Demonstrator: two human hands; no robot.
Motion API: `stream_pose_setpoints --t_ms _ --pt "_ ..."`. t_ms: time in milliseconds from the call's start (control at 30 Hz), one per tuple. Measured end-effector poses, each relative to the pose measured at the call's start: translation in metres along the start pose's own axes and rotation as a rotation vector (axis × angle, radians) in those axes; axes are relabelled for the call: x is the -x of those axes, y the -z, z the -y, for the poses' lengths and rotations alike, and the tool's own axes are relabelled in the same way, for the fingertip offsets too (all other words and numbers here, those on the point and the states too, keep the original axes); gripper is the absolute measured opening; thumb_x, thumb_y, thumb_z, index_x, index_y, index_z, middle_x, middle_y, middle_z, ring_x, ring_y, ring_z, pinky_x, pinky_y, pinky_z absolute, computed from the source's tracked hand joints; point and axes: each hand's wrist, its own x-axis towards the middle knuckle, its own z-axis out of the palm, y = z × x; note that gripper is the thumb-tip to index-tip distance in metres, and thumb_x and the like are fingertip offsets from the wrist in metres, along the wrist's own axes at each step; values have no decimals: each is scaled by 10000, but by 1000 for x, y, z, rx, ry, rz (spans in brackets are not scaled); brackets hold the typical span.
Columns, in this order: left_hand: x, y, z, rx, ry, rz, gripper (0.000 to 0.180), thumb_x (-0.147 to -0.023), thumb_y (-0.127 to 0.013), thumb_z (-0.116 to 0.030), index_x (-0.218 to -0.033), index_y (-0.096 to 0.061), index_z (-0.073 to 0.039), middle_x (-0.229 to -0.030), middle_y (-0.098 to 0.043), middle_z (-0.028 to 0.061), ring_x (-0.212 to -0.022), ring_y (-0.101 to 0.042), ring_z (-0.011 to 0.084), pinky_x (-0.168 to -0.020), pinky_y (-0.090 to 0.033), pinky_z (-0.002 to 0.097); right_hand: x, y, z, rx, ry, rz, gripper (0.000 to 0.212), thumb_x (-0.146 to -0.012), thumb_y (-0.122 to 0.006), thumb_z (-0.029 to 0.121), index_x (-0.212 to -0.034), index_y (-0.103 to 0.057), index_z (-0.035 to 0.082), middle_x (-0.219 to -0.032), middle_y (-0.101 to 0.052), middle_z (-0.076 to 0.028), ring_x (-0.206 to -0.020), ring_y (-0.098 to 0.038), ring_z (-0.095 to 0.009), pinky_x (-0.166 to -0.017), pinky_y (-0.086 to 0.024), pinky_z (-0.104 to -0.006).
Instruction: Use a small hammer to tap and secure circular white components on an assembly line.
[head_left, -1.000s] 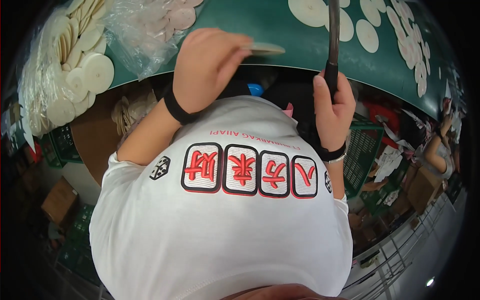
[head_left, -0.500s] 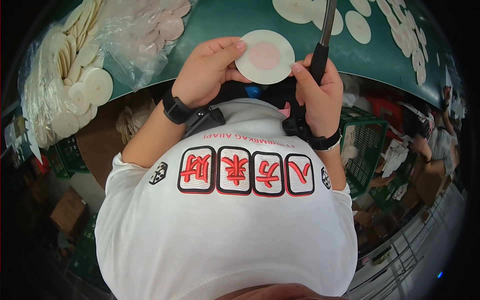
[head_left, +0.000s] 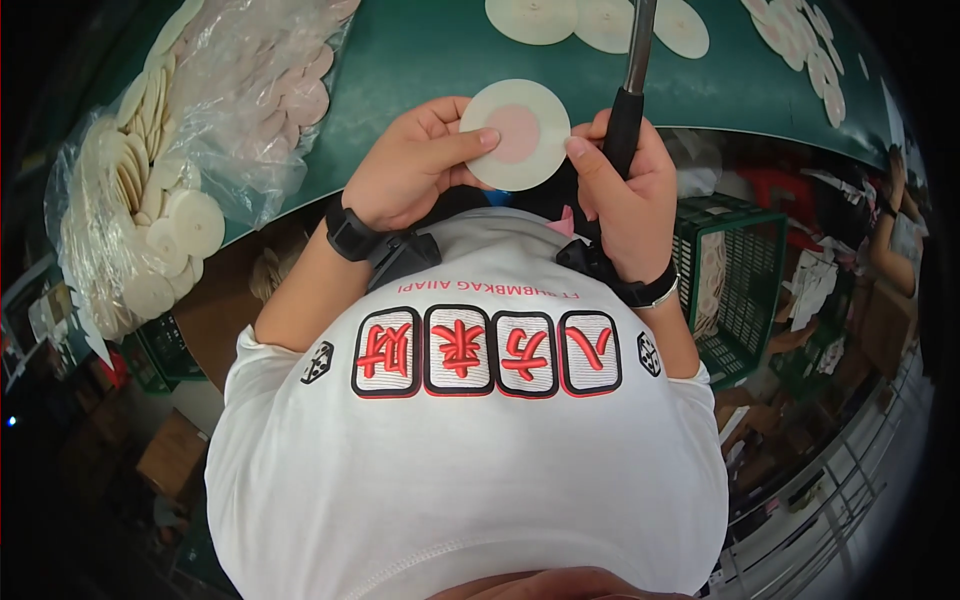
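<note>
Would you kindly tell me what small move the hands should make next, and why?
I would perhaps lightly steady the right edge of the pink-centred disc using the thumb of the right hand. The left hand grips only the disc's left side, and the right thumb is at or very near the opposite edge. The right hand also holds a black handle, so a light touch seems wiser.

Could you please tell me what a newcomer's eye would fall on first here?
Probably the pale disc with a pink centre, held in the left grip, while the right grip holds a black-handled metal rod. Next come the red characters across the white shirt, then bagged discs at upper left.
</note>
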Motion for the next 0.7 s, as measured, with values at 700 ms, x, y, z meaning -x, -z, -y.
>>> stream_pose_setpoints --t_ms 700 --pt "-3 -1 0 29 71 76 346 -1035 -653 -156 -1329 -584 12 -1175 -718 97 -1012 -722 169 -843 -615 307 3 -4 2 -69 59 12 203 -958 -709 -5 -1111 -582 38 -931 -669 -23 -587 -508 -26 -487 -387 -189"
